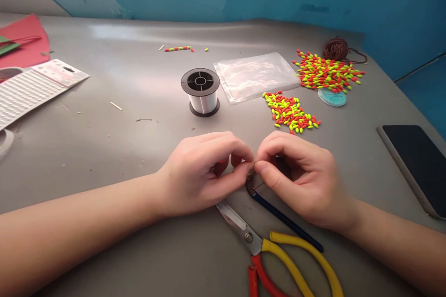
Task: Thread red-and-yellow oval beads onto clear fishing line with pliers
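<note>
My left hand (207, 171) is closed in a pinch, thumb against fingertips. A speck of red shows in the gap behind its thumb, too small to name. Close against it, my right hand (303, 176) pinches as well, and the fingertips of both nearly meet. What they hold between them is too fine to make out. Under the hands lie pliers with dark blue handles (289, 222), their head partly hidden. Nearer to me are scissors (240, 225) with yellow and red grips, the blade tip hidden by my left hand.
Beyond the hands stand a spool of clear line (204, 101), a plastic bag (254, 76) and two piles of red and yellow-green beads (291, 111). Brown yarn (335, 48) lies behind a teal disc (332, 97). A phone (414, 162) rests right, a white card (38, 86) left.
</note>
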Demonstrator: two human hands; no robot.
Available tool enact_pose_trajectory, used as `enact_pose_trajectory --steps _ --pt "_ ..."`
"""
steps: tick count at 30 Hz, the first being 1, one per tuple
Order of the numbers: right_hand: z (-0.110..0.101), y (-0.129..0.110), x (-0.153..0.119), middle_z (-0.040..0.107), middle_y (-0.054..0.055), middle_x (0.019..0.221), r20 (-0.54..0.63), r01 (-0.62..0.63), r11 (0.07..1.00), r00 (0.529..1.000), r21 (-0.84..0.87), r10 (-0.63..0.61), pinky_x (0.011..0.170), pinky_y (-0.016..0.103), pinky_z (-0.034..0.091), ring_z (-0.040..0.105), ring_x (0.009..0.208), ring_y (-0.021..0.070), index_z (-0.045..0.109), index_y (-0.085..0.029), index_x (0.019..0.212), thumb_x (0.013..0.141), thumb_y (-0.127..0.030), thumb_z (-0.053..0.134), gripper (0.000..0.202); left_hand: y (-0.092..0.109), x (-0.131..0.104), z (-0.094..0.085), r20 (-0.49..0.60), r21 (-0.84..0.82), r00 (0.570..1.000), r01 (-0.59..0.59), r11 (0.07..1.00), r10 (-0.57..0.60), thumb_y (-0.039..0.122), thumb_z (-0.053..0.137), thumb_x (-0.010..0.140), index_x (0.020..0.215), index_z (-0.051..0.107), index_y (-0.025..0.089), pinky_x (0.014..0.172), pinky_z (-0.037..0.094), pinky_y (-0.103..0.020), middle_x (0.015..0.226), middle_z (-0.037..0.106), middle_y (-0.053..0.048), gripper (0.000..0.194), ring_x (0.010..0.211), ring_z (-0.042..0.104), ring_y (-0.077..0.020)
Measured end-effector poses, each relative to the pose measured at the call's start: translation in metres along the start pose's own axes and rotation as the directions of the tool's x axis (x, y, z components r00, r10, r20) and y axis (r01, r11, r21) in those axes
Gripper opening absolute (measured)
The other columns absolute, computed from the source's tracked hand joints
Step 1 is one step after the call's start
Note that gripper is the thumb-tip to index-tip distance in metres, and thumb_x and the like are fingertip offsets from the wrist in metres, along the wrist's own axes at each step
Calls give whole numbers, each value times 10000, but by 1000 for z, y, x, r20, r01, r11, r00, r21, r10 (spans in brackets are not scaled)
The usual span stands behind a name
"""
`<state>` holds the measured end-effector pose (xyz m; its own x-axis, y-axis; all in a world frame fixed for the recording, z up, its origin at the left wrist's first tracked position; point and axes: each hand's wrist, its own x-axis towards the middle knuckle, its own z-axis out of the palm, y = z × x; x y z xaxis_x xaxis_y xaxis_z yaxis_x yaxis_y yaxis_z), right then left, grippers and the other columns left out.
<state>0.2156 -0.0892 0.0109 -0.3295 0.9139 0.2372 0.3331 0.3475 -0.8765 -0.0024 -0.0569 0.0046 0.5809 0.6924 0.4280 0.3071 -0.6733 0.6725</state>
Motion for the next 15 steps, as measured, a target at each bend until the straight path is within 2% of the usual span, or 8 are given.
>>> enact_pose_trajectory --steps 15 --pt "-1 -2 1 670 27 848 -9 -34 999 999 41 34 682 335 492 607 778 173 678 -209 905 953 -106 615 130 0 0 -1 -2 11 1000 3 1000 -2 109 664 924 913 686 193 575 431 -205 709 617 44 87 605 490 -78"
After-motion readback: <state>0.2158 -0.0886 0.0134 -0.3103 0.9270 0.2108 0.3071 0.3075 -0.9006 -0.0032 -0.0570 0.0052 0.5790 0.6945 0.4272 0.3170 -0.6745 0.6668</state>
